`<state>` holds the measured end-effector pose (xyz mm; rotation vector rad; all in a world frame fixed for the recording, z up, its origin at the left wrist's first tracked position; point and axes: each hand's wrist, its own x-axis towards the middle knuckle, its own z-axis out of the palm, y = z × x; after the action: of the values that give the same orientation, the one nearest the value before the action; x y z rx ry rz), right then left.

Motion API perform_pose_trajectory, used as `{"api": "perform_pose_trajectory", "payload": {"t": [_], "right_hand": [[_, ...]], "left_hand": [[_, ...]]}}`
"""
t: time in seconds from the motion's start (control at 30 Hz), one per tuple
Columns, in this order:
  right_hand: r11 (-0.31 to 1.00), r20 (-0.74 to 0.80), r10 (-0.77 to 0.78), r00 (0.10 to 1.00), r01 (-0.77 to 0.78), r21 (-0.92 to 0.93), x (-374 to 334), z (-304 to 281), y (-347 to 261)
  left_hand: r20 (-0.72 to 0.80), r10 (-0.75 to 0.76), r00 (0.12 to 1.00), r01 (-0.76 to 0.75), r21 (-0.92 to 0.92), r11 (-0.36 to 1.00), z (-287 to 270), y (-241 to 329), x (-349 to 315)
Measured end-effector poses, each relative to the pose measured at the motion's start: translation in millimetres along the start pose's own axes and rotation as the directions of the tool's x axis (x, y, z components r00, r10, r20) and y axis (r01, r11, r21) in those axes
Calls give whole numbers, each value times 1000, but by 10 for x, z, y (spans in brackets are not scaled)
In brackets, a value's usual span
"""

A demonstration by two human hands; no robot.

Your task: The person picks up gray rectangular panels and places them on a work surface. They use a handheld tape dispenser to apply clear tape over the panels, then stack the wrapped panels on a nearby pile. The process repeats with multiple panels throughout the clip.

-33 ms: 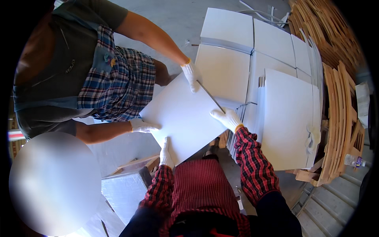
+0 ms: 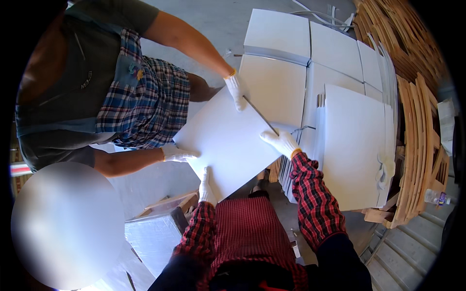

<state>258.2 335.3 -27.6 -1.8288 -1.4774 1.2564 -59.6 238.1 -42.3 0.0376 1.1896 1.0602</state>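
Observation:
A white flat board [image 2: 228, 140] is held level between me and a co-worker. Both my hands wear white knitted gloves. My left hand [image 2: 206, 189] grips its near left edge, thumb lying on top. At the right corner, my right hand [image 2: 281, 142] is closed round the edge, with fingers partly hidden beneath. The co-worker's gloved hands hold the same board, one hand [image 2: 235, 92] at the far corner and the other hand [image 2: 178, 153] at the left corner. To the right of the board stand stacks of similar white panels [image 2: 274, 87].
A nearer stack of white panels [image 2: 357, 145] stands right of my arm, with a whitish bundle [image 2: 386, 172] on its edge. Wooden pallets [image 2: 420, 145] lean along the right, near a plastic bottle [image 2: 435, 197]. A film-wrapped block [image 2: 154, 237] sits at lower left. White strips [image 2: 323, 17] lie behind.
Almost nothing differs. The board and my two hands appear shifted very slightly to the right; every hand keeps its hold.

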Motion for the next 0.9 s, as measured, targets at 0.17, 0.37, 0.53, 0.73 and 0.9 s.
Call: {"api": "perform_pose_trajectory", "payload": {"t": [0.17,0.37,0.53,0.73,0.9], "right_hand": [[972,-19,96,995,-98,-213,152,-279,-427],[954,-245,-99,964,22,-299,423,-114,-549],[967,-657,-248,712,146,-207,-141,802,-641],[954,-840,254,479,-267,136,-1221,2911,598],[972,-880,-10,475,-202,-121,-707,3562,288]], "left_hand": [[94,-37,995,54,-176,983,-4,-346,50],[85,100,991,-72,-285,956,-47,-749,534],[32,-33,999,40,-232,972,-145,-739,598],[648,-329,687,384,60,921,-808,-133,670],[541,-570,619,109,659,744,-1507,368,1102]]}}
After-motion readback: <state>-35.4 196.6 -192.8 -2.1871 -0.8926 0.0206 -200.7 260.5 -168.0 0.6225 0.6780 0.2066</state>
